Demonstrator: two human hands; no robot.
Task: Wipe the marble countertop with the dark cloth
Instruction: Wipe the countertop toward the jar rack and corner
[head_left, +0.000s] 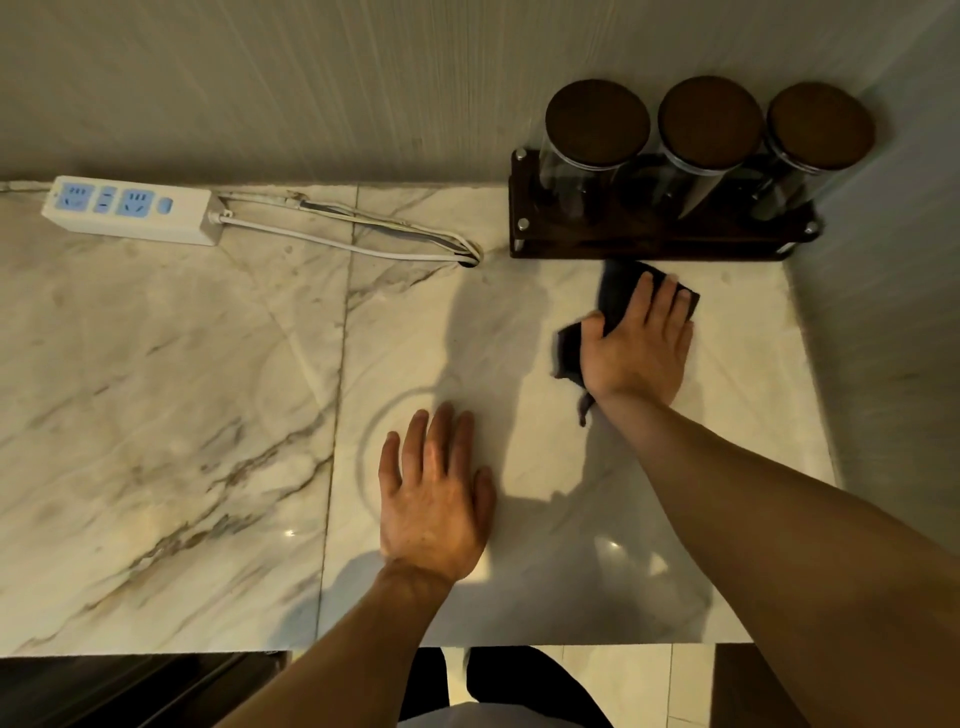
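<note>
The marble countertop (171, 395) is pale with brown veins and fills most of the view. My right hand (638, 345) lies flat on the dark cloth (615, 296), pressing it onto the marble at the back right, just in front of the jar rack. The cloth shows past my fingertips and beside my thumb. My left hand (435, 499) rests palm down on the bare marble near the middle, fingers spread, holding nothing.
A dark wooden rack (649, 239) with three lidded glass jars (597, 150) stands against the wall at the back right. A white power strip (130, 210) lies at the back left, its cable (353, 239) running into a hole in the countertop. A wall bounds the right side.
</note>
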